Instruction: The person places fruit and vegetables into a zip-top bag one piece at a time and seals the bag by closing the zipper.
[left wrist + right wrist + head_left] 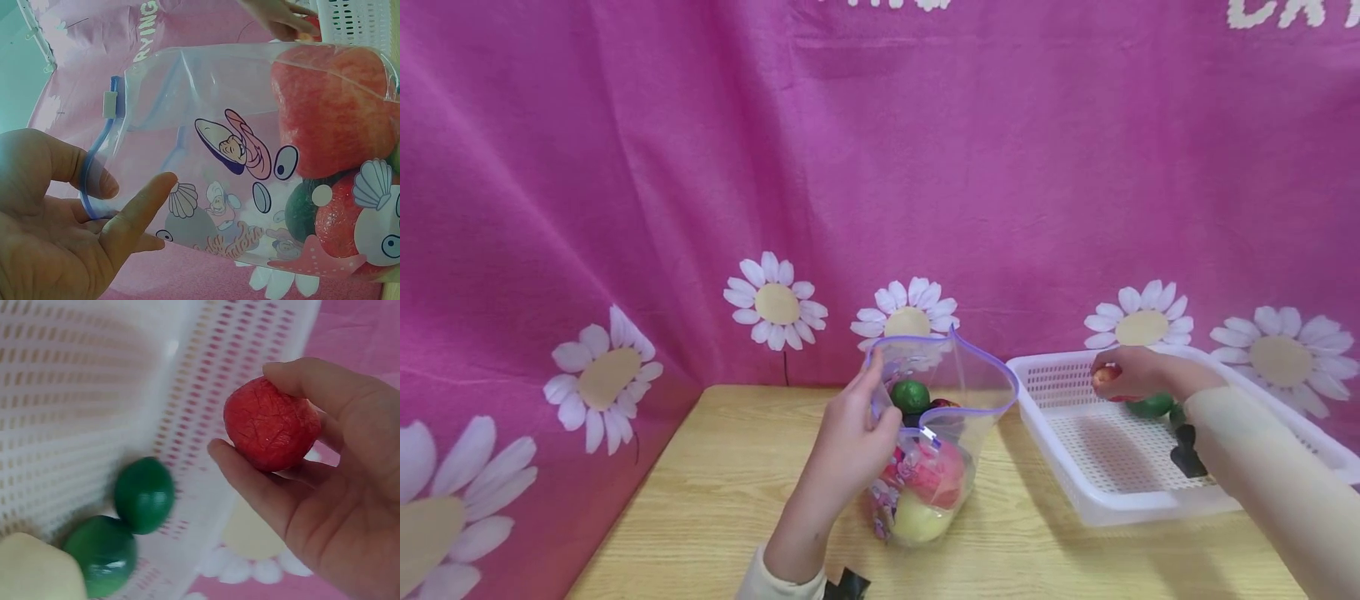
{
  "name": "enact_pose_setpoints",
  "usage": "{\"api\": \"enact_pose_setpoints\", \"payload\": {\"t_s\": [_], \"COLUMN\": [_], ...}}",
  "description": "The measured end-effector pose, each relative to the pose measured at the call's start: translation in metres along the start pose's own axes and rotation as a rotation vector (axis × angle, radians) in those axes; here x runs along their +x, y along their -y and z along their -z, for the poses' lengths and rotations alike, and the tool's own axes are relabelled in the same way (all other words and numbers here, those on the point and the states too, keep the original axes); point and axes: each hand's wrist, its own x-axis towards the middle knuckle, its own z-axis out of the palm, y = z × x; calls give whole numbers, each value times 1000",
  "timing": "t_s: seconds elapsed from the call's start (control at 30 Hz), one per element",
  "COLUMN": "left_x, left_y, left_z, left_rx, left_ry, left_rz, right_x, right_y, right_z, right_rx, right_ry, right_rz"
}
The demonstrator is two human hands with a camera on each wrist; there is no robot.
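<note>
My left hand [853, 429] pinches the purple-edged rim of a clear zip bag [981, 387] that stands with its mouth spread on the table. Inside the bag lie a green fruit [910, 397], a large red pepper-shaped piece [337, 112], a pale yellow round piece [921, 518] and another red one [337, 215]. Over the basket's far left part, my right hand [1138, 375] holds a wrinkled red round fruit [272, 425] between thumb and fingers. Two green fruits [144, 495] and a pale yellow piece [37, 569] rest in the white basket [1135, 507].
The perforated basket stands right of the bag on a light wooden table [700, 500]. A pink cloth [1045, 167] with white daisies hangs behind the table and along its left side. Black wrist gear [847, 585] shows at the left sleeve.
</note>
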Motion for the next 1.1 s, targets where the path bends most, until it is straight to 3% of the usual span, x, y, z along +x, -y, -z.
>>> {"api": "enact_pose_setpoints", "payload": {"t_s": [0.17,0.37,0.63,0.73,0.87,1.1], "left_x": [-1,-1,-1,-1,0,-1], "left_y": [0,0,-1,0,0,0], "left_z": [0,-1,-4,-4,-3,-2], "left_rx": [5,17,9,0,-2,2], "left_ry": [4,7,10,13,16,14], "left_rz": [-4,-20,-27,-24,-20,-16], "right_x": [-6,-21,-45,-50,-53,-40], "right_y": [23,77,167,193,218,230], "right_z": [22,42,37,31,21,-6], "right_rx": [-130,-69,24,95,167,82], "right_ry": [-165,-363,-529,-504,-402,-311], "right_rz": [122,216,483,585,673,701]}}
